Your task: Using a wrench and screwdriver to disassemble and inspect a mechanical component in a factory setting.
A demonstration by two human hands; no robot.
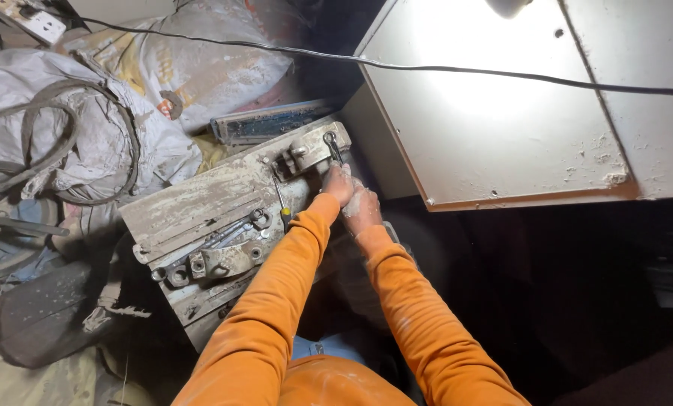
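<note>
both hands meet at the far right corner of a dust-caked grey metal plate (201,203) that lies tilted among the clutter. the left hand (338,184) is curled tight around the shaft of a slim steel ring spanner (332,144), whose ring end sits over a fitting on the pale cast clamp block (310,150) bolted at that corner. the right hand (362,209) is pressed just beside and below the left, fingers folded; whether its grip closes on the spanner's lower end or only braces the other hand, i cannot tell. held doubled up like this, the two hands look set for extra leverage on the spanner.

a yellow-handled screwdriver (281,204) lies on the plate close to the left wrist, near to hand. nearer the plate's middle and near edge lie a second grey clamp block (227,259) and some loose spanners (223,234). beyond the far edge rests a dusty blue rectangular bar (265,122), and left of the plate are grey sacks (88,128) draped with a looped hose (77,143). to the right stands a cream metal cabinet (494,128), brightly lit, with a black cable (441,69) stretched across it.
</note>
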